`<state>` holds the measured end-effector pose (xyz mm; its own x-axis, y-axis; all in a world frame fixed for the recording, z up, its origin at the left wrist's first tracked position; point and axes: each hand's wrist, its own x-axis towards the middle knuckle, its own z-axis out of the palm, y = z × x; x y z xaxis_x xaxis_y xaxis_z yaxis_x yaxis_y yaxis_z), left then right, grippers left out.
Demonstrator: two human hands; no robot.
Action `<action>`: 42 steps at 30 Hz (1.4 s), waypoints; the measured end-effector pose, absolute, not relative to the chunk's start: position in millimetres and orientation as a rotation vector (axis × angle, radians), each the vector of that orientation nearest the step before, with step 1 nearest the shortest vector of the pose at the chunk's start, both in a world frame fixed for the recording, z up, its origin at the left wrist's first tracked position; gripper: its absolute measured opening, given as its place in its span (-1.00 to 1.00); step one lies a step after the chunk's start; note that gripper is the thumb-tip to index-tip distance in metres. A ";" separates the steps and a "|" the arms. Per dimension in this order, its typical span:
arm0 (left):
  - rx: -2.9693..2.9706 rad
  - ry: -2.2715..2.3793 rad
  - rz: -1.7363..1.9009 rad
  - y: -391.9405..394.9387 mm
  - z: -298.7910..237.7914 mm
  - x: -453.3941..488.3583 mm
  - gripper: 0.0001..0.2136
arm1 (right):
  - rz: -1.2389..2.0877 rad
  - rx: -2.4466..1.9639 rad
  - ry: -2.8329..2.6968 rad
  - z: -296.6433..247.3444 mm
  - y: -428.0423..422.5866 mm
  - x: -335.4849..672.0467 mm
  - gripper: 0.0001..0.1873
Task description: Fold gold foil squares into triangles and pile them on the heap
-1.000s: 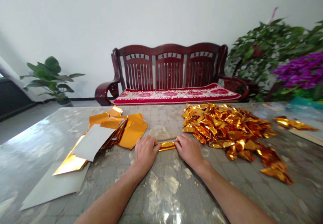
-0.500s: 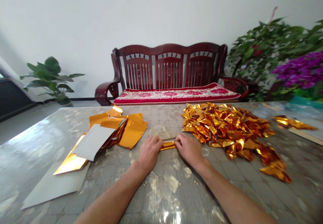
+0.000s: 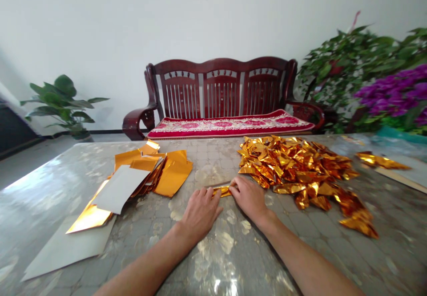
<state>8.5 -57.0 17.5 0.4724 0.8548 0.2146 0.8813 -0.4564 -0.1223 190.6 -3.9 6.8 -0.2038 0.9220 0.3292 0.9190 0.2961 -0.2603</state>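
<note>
A narrow folded strip of gold foil [image 3: 222,192] lies on the marble-patterned tabletop [image 3: 213,260], its right end under the fingers of my right hand [image 3: 248,199]. My left hand [image 3: 201,213] rests flat on the table, fingertips at or just beside the strip's left end. To the right is a heap of folded gold foil triangles [image 3: 293,171]. To the left lies a stack of gold foil sheets [image 3: 173,176], partly covered by a white paper sheet [image 3: 122,188].
A gold foil sheet [image 3: 90,219] lies on a grey card [image 3: 63,242] at the left. More gold foil [image 3: 380,161] lies at the far right. A dark red wooden bench [image 3: 220,91] and potted plants [image 3: 63,102] stand beyond the table.
My left hand has slid back toward me and away from the strip, and its fingers have spread. My right hand stays on the strip, which looks slightly shorter where fingers cover it.
</note>
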 end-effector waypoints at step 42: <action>-2.614 -1.642 -0.252 -69.2 21.9 1.3 -0.77 | -0.216 -1.464 -2.532 37.6 -25.8 200.5 -0.78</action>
